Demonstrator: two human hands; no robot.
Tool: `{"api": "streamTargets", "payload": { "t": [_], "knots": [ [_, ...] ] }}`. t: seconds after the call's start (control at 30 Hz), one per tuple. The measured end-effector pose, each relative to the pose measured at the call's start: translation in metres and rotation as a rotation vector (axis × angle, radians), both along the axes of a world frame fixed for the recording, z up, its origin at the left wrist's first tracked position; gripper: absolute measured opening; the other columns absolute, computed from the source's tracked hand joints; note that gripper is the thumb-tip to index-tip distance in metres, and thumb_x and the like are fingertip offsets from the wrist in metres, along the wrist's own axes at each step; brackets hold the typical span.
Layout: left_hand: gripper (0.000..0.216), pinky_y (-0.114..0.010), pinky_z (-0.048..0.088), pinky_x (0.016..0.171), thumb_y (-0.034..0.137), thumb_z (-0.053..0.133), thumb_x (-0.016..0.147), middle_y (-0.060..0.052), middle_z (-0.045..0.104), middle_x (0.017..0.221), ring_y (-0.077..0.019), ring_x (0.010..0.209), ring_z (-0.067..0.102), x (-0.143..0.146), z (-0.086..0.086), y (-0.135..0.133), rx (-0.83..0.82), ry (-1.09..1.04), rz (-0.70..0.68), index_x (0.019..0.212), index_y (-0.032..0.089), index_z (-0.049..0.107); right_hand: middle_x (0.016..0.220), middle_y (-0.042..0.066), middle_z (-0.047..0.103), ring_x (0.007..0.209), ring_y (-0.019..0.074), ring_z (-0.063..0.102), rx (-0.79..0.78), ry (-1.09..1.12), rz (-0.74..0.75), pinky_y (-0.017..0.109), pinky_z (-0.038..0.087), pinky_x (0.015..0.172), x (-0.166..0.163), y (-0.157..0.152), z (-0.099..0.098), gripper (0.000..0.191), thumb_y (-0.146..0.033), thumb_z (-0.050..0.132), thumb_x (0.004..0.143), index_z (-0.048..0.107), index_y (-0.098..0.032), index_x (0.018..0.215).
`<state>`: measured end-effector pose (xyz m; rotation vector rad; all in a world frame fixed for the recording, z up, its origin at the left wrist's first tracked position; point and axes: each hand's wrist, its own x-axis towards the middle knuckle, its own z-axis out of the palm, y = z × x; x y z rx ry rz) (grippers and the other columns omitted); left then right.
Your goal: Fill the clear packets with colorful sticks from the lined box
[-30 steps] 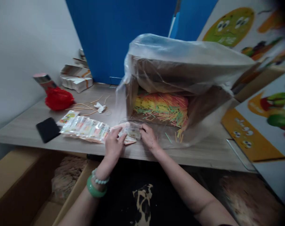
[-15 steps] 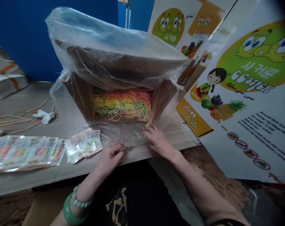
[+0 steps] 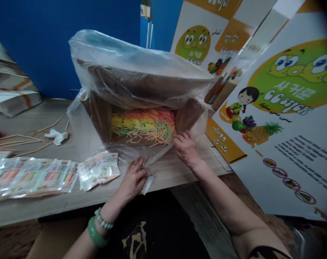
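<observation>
A clear plastic liner [image 3: 141, 52] stands up out of an open cardboard box [image 3: 98, 111] lying in front of me. Inside lies a heap of thin candy sticks [image 3: 144, 124] in yellow, pink, orange and green. At the box's near right corner, my right hand [image 3: 185, 148] has its fingers curled on the liner's edge. My left hand [image 3: 134, 179] is closed at the liner's front edge, a thin pink stick showing by its fingertips. From under its thumb side juts a small printed packet [image 3: 148, 184]; the fingers partly hide it.
To the left lies a row of filled candy packets [image 3: 31, 178], with a small stack of packets [image 3: 100, 169] beside it. Tan strips [image 3: 23, 138] and a crumpled white scrap [image 3: 56, 136] lie behind. Large printed cartons [image 3: 282, 118] stand at right, and white stacks [image 3: 14, 100] at far left.
My right hand has moved up to the liner's corner, where a green stick lay loose near it before. My left hand has turned flatter, and the small packet now shows beside it. The view shifted slightly.
</observation>
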<state>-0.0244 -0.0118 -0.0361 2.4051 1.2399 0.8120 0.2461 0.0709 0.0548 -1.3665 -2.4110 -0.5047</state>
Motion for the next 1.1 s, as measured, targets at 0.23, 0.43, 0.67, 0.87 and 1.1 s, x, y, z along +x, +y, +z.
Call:
{"api": "streamTargets", "payload": {
  "t": [0.23, 0.43, 0.67, 0.87, 1.1],
  "knots": [
    [0.014, -0.057, 0.046, 0.106, 0.013, 0.055, 0.091, -0.014, 0.068, 0.122, -0.0303, 0.125, 0.057, 0.001, -0.014, 0.001, 0.081, -0.145, 0.066, 0.086, 0.017, 0.067, 0.102, 0.014, 0.068, 0.1, 0.0264, 0.057, -0.487, -0.225, -0.078, 0.041, 0.036, 0.097, 0.011, -0.039, -0.007, 0.022, -0.011, 0.048, 0.085, 0.067, -0.013, 0.095],
    [0.014, -0.049, 0.052, 0.099, 0.009, 0.051, 0.092, -0.012, 0.071, 0.106, -0.0266, 0.113, 0.062, 0.0, -0.015, -0.004, 0.185, -0.14, 0.07, 0.088, 0.016, 0.063, 0.12, 0.009, 0.064, 0.112, 0.0215, 0.053, -0.578, -0.009, 0.247, 0.034, 0.039, 0.1, -0.068, -0.043, -0.019, 0.037, -0.003, 0.043, 0.087, 0.063, -0.017, 0.115],
    [0.019, -0.04, 0.054, 0.079, 0.004, 0.049, 0.09, -0.01, 0.067, 0.084, -0.0246, 0.089, 0.061, 0.002, -0.017, -0.002, 0.293, -0.021, 0.097, 0.079, 0.016, 0.06, 0.105, 0.007, 0.066, 0.097, 0.0182, 0.057, -0.663, 0.041, 0.294, 0.029, 0.046, 0.084, -0.105, -0.023, -0.04, 0.026, -0.003, 0.046, 0.09, 0.064, -0.016, 0.102],
    [0.02, -0.038, 0.051, 0.074, 0.003, 0.05, 0.088, -0.008, 0.062, 0.076, -0.0242, 0.078, 0.056, 0.005, -0.017, -0.001, 0.279, 0.114, 0.152, 0.078, 0.016, 0.061, 0.108, 0.009, 0.065, 0.095, 0.0207, 0.062, -0.657, -0.118, 0.229, 0.03, 0.049, 0.078, -0.101, -0.032, -0.034, 0.021, -0.015, 0.046, 0.096, 0.065, -0.017, 0.103],
    [0.021, -0.038, 0.051, 0.073, 0.001, 0.05, 0.086, -0.008, 0.06, 0.075, -0.0254, 0.079, 0.054, 0.006, -0.014, -0.004, 0.279, 0.223, 0.18, 0.077, 0.016, 0.061, 0.11, 0.013, 0.066, 0.092, 0.0233, 0.065, -0.607, -0.166, -0.058, 0.031, 0.049, 0.075, -0.092, -0.02, -0.027, 0.028, -0.023, 0.038, 0.102, 0.062, -0.013, 0.112]
  ]
}}
